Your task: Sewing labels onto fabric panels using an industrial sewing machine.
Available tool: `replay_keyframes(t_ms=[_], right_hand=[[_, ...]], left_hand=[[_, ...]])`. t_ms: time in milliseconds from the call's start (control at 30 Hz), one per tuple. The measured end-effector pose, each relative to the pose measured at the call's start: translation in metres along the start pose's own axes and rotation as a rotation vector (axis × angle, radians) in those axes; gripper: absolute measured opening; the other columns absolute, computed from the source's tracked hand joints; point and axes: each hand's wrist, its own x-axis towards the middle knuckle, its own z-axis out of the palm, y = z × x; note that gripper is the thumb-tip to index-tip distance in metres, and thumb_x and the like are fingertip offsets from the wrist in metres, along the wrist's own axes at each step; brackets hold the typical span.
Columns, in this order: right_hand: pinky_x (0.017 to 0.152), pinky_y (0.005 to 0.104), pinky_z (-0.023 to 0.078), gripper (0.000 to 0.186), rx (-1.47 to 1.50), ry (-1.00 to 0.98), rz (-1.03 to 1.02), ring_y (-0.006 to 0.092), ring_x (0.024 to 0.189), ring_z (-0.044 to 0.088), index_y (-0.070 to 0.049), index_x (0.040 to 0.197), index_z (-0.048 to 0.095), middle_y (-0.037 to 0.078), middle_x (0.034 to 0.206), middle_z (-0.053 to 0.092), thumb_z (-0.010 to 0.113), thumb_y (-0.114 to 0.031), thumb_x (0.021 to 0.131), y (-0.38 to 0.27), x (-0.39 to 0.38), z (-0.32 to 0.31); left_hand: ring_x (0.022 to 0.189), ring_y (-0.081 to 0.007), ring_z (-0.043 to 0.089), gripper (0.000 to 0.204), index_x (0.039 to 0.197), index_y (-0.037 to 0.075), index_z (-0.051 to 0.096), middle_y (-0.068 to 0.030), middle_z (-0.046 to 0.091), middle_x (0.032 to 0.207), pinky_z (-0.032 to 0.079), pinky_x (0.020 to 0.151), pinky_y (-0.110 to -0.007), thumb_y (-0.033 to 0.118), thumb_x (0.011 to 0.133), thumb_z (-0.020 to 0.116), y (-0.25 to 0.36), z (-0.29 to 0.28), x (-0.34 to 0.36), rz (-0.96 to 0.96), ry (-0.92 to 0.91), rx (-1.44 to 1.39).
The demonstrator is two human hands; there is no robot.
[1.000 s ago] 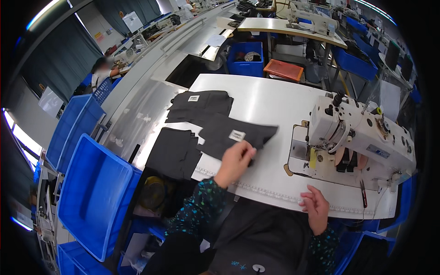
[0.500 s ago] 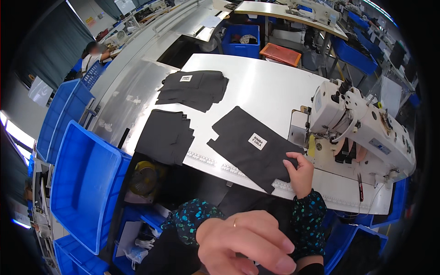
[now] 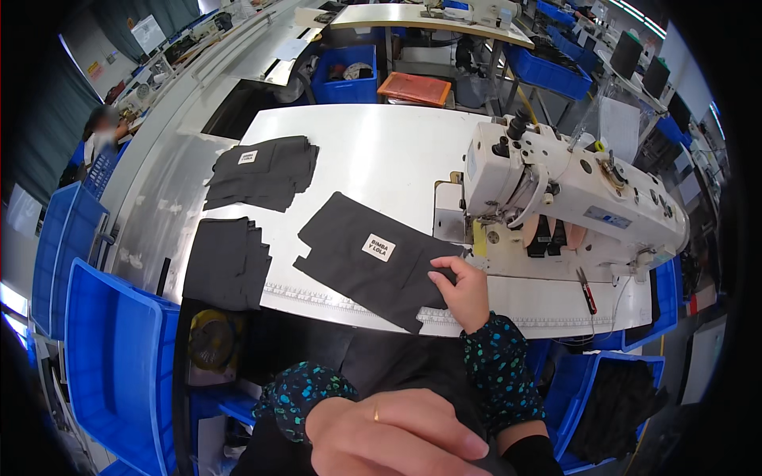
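One grip, that of the right hand (image 3: 463, 292), is loosely open, thumb and forefinger slightly apart at the right end of a dark fabric panel (image 3: 345, 226); I cannot tell whether it pinches the cloth. The left hand (image 3: 389, 432) is curled close to the camera, its fingertips partly cut off, so its hold cannot be told. The panel lies flat and slanted on the white desk (image 3: 373, 143), overlapping the ruler strip (image 3: 305, 297), its white label (image 3: 379, 247) facing up. Whether that label is stitched down is too small to tell. The panel lies short of the sewing machine's (image 3: 571, 190) needle. Farther left, the far stack (image 3: 274, 178) shows a label on top; the near stack (image 3: 222, 266) shows none, so those pieces look unfinished.
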Motion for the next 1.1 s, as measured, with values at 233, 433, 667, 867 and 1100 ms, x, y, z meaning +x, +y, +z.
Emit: replay_keyframes(t_ms=[233,433,667,867,1100], right_hand=[[0.076,0.0272,0.054,0.017,-0.009,-0.015,0.050,0.0148,0.082,0.070,0.001,0.101,0.073,0.010,0.092,0.076,0.076,-0.005,0.085,-0.005,-0.001,-0.003],[0.075,0.0274,0.054,0.017,0.010,-0.014,0.049,0.0155,0.081,0.070,0.000,0.101,0.073,0.010,0.092,0.076,0.076,-0.005,0.085,-0.007,-0.001,-0.003],[0.075,0.0278,0.054,0.018,0.005,-0.025,0.017,0.0178,0.081,0.071,0.000,0.101,0.073,0.011,0.090,0.075,0.076,-0.005,0.084,-0.009,0.000,-0.004],[0.071,0.0299,0.052,0.019,-0.011,-0.041,-0.025,0.0231,0.080,0.068,-0.003,0.103,0.074,0.011,0.091,0.071,0.075,-0.007,0.085,-0.010,0.000,-0.007],[0.075,0.0303,0.052,0.024,0.002,-0.054,-0.083,0.0243,0.084,0.069,-0.002,0.105,0.074,0.012,0.091,0.071,0.074,0.002,0.081,-0.010,0.002,-0.004]], left_hand=[[0.107,-0.0315,0.060,0.018,0.108,0.015,0.073,-0.0120,0.066,0.118,0.051,0.082,-0.038,0.006,0.092,0.073,0.002,-0.007,-0.005,-0.077,-0.046,-0.097],[0.115,-0.0375,0.057,0.022,0.114,0.014,0.073,-0.0131,0.063,0.127,0.048,0.088,-0.046,0.011,0.092,0.074,0.002,-0.010,-0.009,-0.057,-0.117,-0.075],[0.123,-0.0412,0.051,0.018,0.106,0.016,0.078,-0.0117,0.060,0.135,0.045,0.091,-0.051,0.015,0.088,0.078,-0.001,-0.013,-0.011,-0.055,-0.129,-0.130],[0.116,-0.0382,0.058,0.027,0.111,0.017,0.073,-0.0099,0.063,0.128,0.049,0.091,-0.051,0.012,0.085,0.079,0.014,-0.049,-0.015,-0.080,-0.247,0.212],[0.103,-0.0325,0.065,0.025,0.112,0.005,0.072,-0.0121,0.072,0.111,0.052,0.089,-0.039,0.005,0.087,0.073,0.042,-0.218,-0.029,-0.644,-0.160,1.729]])
